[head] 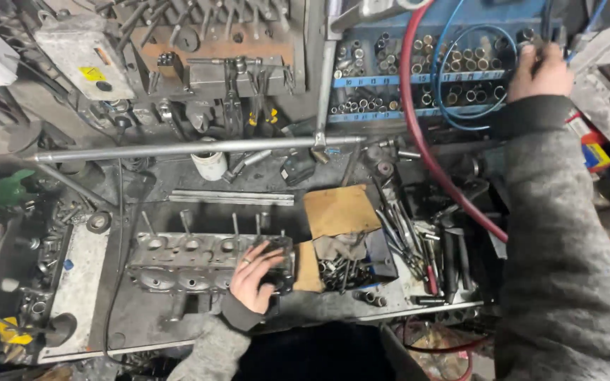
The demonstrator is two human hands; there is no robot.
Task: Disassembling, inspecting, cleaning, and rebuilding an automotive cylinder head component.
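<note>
A grey metal cylinder head (pixel 185 261) with several valve stems sticking up lies on the dirty workbench. My left hand (pixel 254 276) rests on its right end, fingers spread over the metal, with a ring on one finger. My right hand (pixel 539 70) is raised to the upper right at a blue socket rack (pixel 418 77) on the wall, its fingers closed around something small and dark by a blue hose (pixel 440 56). What it grips is too small to tell.
A long steel bar (pixel 178 149) crosses the bench. A red hose (pixel 425 141) curves down from the top. Cardboard (pixel 339 210), a box of loose bolts (pixel 344 271), scattered hand tools (pixel 418 240), a white cup (pixel 210 166) and a metal plate (pixel 79 282) crowd the bench.
</note>
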